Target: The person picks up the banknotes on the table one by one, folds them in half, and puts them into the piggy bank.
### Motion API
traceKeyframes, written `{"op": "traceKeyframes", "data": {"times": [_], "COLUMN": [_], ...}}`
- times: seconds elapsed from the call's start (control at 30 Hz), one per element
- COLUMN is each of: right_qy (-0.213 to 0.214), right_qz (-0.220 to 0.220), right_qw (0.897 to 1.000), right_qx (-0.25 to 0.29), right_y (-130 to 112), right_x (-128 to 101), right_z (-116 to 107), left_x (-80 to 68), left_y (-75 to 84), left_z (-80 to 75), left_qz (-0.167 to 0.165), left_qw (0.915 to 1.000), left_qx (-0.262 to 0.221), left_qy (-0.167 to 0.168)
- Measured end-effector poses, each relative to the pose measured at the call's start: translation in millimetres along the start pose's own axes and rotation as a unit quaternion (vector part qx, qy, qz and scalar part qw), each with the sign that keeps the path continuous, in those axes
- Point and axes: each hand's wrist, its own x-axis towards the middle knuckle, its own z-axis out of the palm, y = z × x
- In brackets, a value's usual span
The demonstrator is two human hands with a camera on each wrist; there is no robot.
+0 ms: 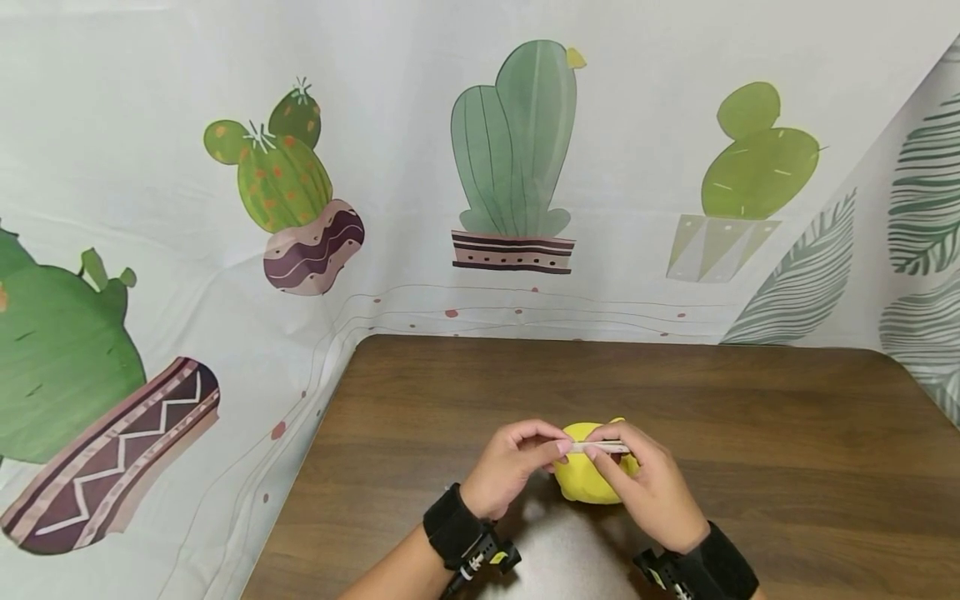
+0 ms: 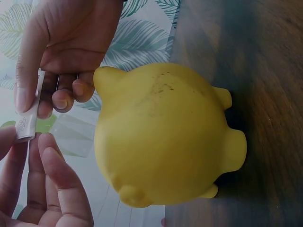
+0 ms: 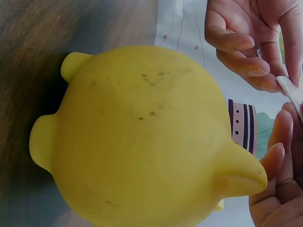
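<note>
Currently both hands, left hand [image 1: 510,475] and right hand [image 1: 645,487], pinch a folded banknote [image 1: 600,447] above yellow piggy bank [image 1: 585,483]; cactus cloth [image 1: 517,158] at 12 o'clock.

This looks like a small recording corner set up in a home: a dark wooden table [image 1: 675,392] sits at six o'clock, with a printed cloth backdrop [image 1: 375,100] of potted cacti and leaves draped from nine through three o'clock.
</note>
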Motion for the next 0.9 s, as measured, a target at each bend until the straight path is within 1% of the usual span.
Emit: {"op": "traceKeyframes", "data": {"times": [0.17, 0.37, 0.5, 0.67, 0.9], "right_qy": [0.014, 0.022, 0.019, 0.011, 0.001], "right_qz": [-0.015, -0.001, 0.012, 0.021, 0.026], "right_qw": [1.0, 1.0, 1.0, 0.999, 0.998], "right_qx": [0.004, -0.003, -0.013, -0.038, -0.056], "right_y": [3, 6, 8, 12, 19], "right_x": [1, 3, 3, 4, 3], "right_z": [-1, -4, -6, -7, -7], "left_x": [1.9, 2.6, 2.4, 2.8, 4.0], "left_y": [-1.1, -1.5, -2.1, -4.6, -7.6], "left_z": [-0.1, -0.2, -0.2, -0.3, -0.6], "left_qz": [-0.002, -0.002, 0.001, 0.005, -0.008], "left_qw": [0.9999, 0.9996, 0.9992, 0.9968, 0.9956], "left_qx": [0.0, 0.002, 0.024, 0.066, 0.08], "left_qy": [0.016, 0.027, 0.033, 0.045, 0.048]}}
